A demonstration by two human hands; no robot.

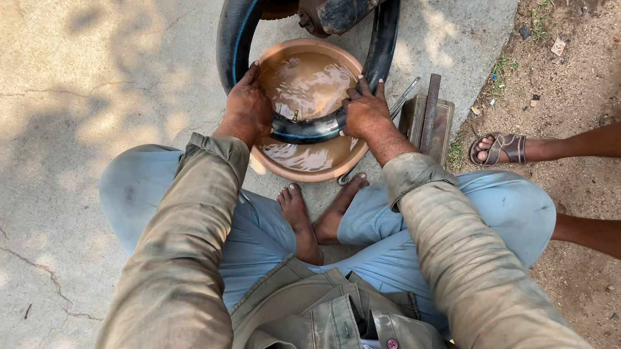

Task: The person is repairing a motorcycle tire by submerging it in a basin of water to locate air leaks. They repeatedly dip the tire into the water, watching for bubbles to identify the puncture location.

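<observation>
You are sitting cross-legged on a pale concrete slab (60,100), cracked in thin lines and dappled with leaf shadow, out in the open in bright sun. To your right the concrete is giving way to bare brown dirt (582,82) with a few tufts of grass and scraps of litter.

Just in front of your bare feet (312,216) a round brown basin (303,169) is standing on the slab, filled with murky water that is rippling and catching the light. A black inner tube (309,130) with a thin blue stripe is looping from behind the basin down into it, and the lowest part of the loop is lying across the water.

Your left hand (247,108) is gripping the tube at the basin's left rim, fingers curled over the rubber. Your right hand (365,111) is clamping it at the right rim, fingertips pressing down on top. Between your hands the tube's small metal valve (295,116) is showing at the waterline.

Just to the right of the basin an open, grimy metal box (443,125) is sitting on the concrete, with a long dark file (430,108) lying across it. Beyond it, on the dirt, another person's sandalled foot (499,148) and bare leg are reaching in from the right edge.
</observation>
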